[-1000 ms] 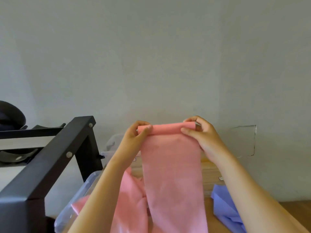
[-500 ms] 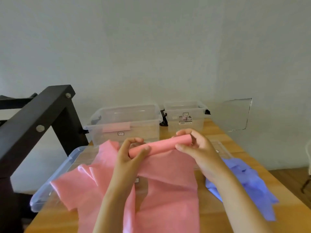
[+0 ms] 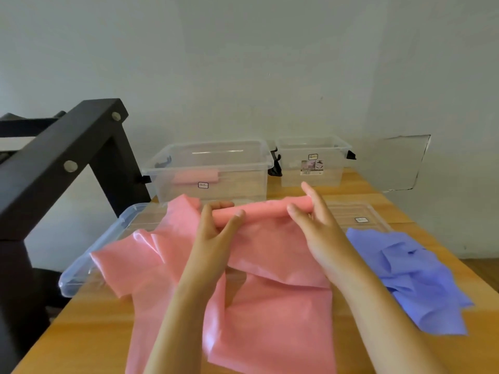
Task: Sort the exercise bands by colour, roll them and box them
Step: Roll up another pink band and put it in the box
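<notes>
A pink exercise band point(image 3: 270, 298) lies spread over the wooden table point(image 3: 89, 319), its far end wound into a short roll point(image 3: 259, 210). My left hand point(image 3: 216, 230) pinches the roll's left end between thumb and fingers. My right hand point(image 3: 316, 222) holds the right end, thumb under it and fingers stretched over it. More pink band point(image 3: 140, 260) is heaped at the left. A clear box point(image 3: 210, 168) behind holds one rolled pink band point(image 3: 195, 177). A second clear box point(image 3: 313, 160) stands to its right. Crumpled blue bands point(image 3: 413, 276) lie at the right.
Two clear lids lie flat on the table, one point(image 3: 91, 255) under the pink heap at the left, one point(image 3: 356, 214) behind the blue bands. A black metal frame point(image 3: 54, 168) rises at the table's left edge. A grey wall closes off the back.
The hands have come down from in front of the wall to the table with the band, and the rolled end has grown thicker. The view has tilted downward.
</notes>
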`<action>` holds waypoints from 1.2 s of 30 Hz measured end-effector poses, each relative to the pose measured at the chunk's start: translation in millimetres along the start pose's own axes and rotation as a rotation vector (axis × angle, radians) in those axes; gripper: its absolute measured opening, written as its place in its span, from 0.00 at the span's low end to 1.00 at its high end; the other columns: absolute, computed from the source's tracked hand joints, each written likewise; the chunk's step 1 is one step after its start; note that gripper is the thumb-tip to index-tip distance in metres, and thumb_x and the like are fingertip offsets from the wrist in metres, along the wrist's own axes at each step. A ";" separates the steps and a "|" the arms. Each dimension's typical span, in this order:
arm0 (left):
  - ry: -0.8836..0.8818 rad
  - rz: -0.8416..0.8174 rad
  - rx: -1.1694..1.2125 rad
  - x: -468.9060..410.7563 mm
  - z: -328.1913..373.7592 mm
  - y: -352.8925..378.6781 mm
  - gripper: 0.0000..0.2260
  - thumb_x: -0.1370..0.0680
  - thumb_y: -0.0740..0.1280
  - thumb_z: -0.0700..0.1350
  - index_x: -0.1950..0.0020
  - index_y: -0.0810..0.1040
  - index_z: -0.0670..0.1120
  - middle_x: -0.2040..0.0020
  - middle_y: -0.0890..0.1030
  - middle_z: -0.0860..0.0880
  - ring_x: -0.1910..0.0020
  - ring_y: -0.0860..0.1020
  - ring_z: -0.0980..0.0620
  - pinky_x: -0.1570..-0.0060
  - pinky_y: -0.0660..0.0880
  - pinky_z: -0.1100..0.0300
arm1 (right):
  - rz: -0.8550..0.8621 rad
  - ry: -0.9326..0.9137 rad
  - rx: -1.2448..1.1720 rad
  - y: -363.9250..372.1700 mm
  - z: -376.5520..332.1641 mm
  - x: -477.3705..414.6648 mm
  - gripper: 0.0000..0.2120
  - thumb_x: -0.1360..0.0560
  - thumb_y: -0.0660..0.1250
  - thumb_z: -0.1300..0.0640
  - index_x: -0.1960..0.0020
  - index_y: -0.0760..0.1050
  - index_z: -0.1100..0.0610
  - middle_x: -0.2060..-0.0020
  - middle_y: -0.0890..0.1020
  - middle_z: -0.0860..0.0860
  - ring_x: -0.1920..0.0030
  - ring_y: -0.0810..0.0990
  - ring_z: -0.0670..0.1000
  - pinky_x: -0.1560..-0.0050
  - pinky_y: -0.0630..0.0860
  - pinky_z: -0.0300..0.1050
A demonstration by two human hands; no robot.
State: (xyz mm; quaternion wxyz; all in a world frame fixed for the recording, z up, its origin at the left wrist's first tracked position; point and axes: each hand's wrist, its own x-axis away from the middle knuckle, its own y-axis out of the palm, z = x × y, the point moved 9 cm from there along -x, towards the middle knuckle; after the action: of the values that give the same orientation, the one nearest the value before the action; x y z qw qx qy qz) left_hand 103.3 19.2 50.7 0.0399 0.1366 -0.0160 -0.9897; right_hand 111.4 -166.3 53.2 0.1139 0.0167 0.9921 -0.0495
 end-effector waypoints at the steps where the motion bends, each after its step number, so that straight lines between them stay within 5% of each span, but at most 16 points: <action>1: 0.013 -0.004 -0.011 0.4 0.1 -1.8 0.08 0.21 0.67 0.48 0.44 0.74 0.49 0.45 0.81 0.45 0.47 0.81 0.49 0.47 0.78 0.52 | 0.006 -0.009 -0.006 -0.9 -0.5 1.0 0.26 0.21 0.62 0.48 0.25 0.59 0.41 0.31 0.67 0.40 0.30 0.65 0.43 0.28 0.63 0.46; 5: 0.071 -0.013 0.022 -0.4 5.1 -7.8 0.06 0.22 0.68 0.45 0.47 0.75 0.45 0.54 0.82 0.49 0.53 0.80 0.51 0.54 0.78 0.58 | 0.015 -0.066 -0.076 -7.3 -6.2 1.7 0.21 0.24 0.70 0.55 0.32 0.72 0.44 0.34 0.74 0.45 0.32 0.71 0.46 0.30 0.68 0.51; 8: 0.044 -0.065 0.155 -1.3 3.5 -4.0 0.09 0.26 0.72 0.47 0.50 0.75 0.46 0.59 0.80 0.49 0.59 0.78 0.51 0.60 0.75 0.57 | -0.083 -0.033 -0.265 -4.6 -4.5 1.5 0.28 0.35 0.77 0.53 0.37 0.75 0.43 0.38 0.79 0.53 0.38 0.78 0.48 0.39 0.75 0.46; 11: -0.008 -0.100 0.247 -1.7 -1.7 0.2 0.11 0.31 0.73 0.52 0.53 0.77 0.51 0.58 0.78 0.45 0.60 0.75 0.46 0.62 0.69 0.52 | -0.187 -0.043 -0.236 0.9 -6.6 4.2 0.33 0.41 0.79 0.50 0.37 0.76 0.40 0.40 0.81 0.48 0.41 0.80 0.47 0.43 0.76 0.44; 15: -0.009 -0.123 0.264 -0.8 -2.3 4.4 0.12 0.33 0.73 0.56 0.54 0.78 0.54 0.58 0.75 0.44 0.58 0.69 0.43 0.63 0.64 0.50 | -0.187 -0.115 -0.233 -3.6 -18.2 8.1 0.17 0.37 0.76 0.57 0.51 0.82 0.43 0.52 0.84 0.44 0.53 0.83 0.46 0.55 0.77 0.37; 20: 0.024 -0.116 0.233 0.3 0.1 4.4 0.13 0.32 0.74 0.55 0.52 0.79 0.52 0.58 0.79 0.45 0.58 0.74 0.45 0.59 0.68 0.48 | -0.143 -0.166 -0.209 -11.0 -24.1 8.9 0.10 0.36 0.74 0.57 0.57 0.82 0.46 0.59 0.83 0.44 0.58 0.81 0.43 0.60 0.75 0.33; 25: 0.062 -0.114 0.156 2.5 4.7 4.7 0.10 0.27 0.73 0.49 0.50 0.75 0.48 0.59 0.80 0.51 0.59 0.79 0.54 0.61 0.75 0.60 | -0.138 -0.178 -0.143 -13.4 -22.5 7.8 0.08 0.35 0.73 0.58 0.57 0.80 0.49 0.59 0.83 0.45 0.57 0.80 0.44 0.59 0.74 0.33; 31: -0.007 -0.177 0.156 0.0 -4.0 4.8 0.12 0.32 0.72 0.54 0.53 0.77 0.53 0.61 0.77 0.53 0.63 0.72 0.50 0.65 0.67 0.55 | -0.141 -0.171 -0.043 -18.6 -23.7 8.2 0.12 0.36 0.72 0.59 0.56 0.80 0.46 0.57 0.83 0.47 0.56 0.79 0.45 0.58 0.73 0.35; 36: 0.042 -0.153 0.197 0.0 1.9 3.6 0.17 0.33 0.77 0.37 0.52 0.74 0.48 0.56 0.82 0.49 0.59 0.78 0.50 0.64 0.76 0.57 | -0.206 -0.019 -0.009 -15.6 -11.0 10.9 0.10 0.34 0.78 0.51 0.55 0.81 0.45 0.50 0.84 0.49 0.54 0.82 0.48 0.58 0.75 0.37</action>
State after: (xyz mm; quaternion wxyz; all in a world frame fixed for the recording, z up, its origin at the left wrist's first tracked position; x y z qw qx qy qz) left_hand 103.0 15.6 52.7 -0.0492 0.1613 -0.1016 -0.9804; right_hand 97.6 -180.5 62.8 0.1176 -0.0862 0.9877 -0.0569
